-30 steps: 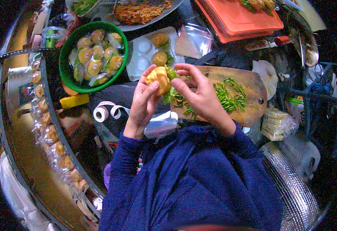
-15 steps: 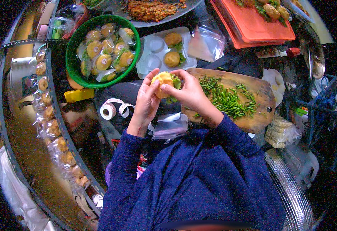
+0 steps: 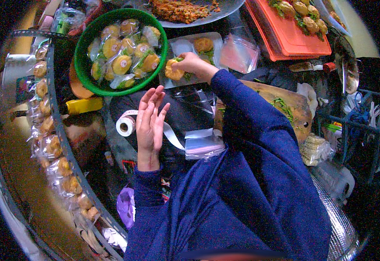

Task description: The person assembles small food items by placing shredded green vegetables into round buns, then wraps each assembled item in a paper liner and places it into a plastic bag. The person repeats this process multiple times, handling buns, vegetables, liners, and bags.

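Observation:
My right hand (image 3: 194, 66) grips a small round yellow bun (image 3: 174, 70) with green leaf showing at its edge, over the near part of a pale compartment tray (image 3: 218, 40). Another filled bun (image 3: 203, 44) sits in that tray. My left hand (image 3: 152, 122) is raised with fingers stretched and nothing in it. Beside it lies a roll of round white stickers (image 3: 125, 125), its strip trailing right to a stack of clear plastic bags (image 3: 204, 144). Left of the tray, a green basket (image 3: 77, 65) holds several bagged buns (image 3: 122, 64) with stickers.
A wooden board (image 3: 300, 104) with green chillies (image 3: 282, 108) is partly hidden by my right arm. Behind are a pan of orange filling (image 3: 183, 12) and an orange tray (image 3: 285, 41) bearing filled buns. More clear bags (image 3: 239, 53) lie beside the compartment tray. Bagged snacks (image 3: 53, 145) line the left shelf.
My right hand has carried the bun forward to the compartment tray. My left hand has let go of it and dropped lower, fingers opened.

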`<state>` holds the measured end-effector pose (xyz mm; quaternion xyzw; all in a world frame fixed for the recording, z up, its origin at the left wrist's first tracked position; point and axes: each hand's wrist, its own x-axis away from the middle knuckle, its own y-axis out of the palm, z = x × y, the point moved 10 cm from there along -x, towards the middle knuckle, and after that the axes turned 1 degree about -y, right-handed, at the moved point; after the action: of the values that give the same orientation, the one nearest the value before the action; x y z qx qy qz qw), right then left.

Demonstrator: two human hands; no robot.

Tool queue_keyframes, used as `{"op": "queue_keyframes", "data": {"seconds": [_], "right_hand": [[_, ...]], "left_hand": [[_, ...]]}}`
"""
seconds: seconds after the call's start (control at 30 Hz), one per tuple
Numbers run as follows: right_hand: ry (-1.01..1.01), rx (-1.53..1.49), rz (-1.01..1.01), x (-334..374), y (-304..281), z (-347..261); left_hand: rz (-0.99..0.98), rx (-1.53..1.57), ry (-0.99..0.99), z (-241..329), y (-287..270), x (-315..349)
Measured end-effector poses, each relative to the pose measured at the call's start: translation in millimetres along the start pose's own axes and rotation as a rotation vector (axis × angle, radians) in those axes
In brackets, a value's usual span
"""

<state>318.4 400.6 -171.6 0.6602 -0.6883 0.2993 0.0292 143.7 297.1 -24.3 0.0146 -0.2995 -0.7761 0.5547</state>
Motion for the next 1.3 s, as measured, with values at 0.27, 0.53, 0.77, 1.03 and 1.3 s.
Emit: {"op": "queue_keyframes", "data": {"seconds": [0.27, 0.53, 0.77, 1.03, 1.3], "right_hand": [[0.095, 0.246, 0.017, -7.3, 7.6, 1.5], [0.031, 0.312, 0.081, 3.3, 3.8, -14.9], [-0.131, 0.424, 0.193, 16.7, -27.2, -39.1], [-0.488, 0.65, 0.121, 39.7, -3.3, -62.0], [-0.509, 0.422, 0.278, 93.3, -75.5, -72.4]], "left_hand": [[0.024, -0.012, -0.013, -1.1, -4.5, 0.3], [0.022, -0.034, -0.019, -3.2, -1.4, -0.5], [0.07, -0.06, -0.008, 1.3, -8.5, 4.6], [0.007, -0.074, 0.041, 6.6, 0.2, 6.5], [0.018, -0.337, 0.066, 23.1, 6.7, 20.4]]}}
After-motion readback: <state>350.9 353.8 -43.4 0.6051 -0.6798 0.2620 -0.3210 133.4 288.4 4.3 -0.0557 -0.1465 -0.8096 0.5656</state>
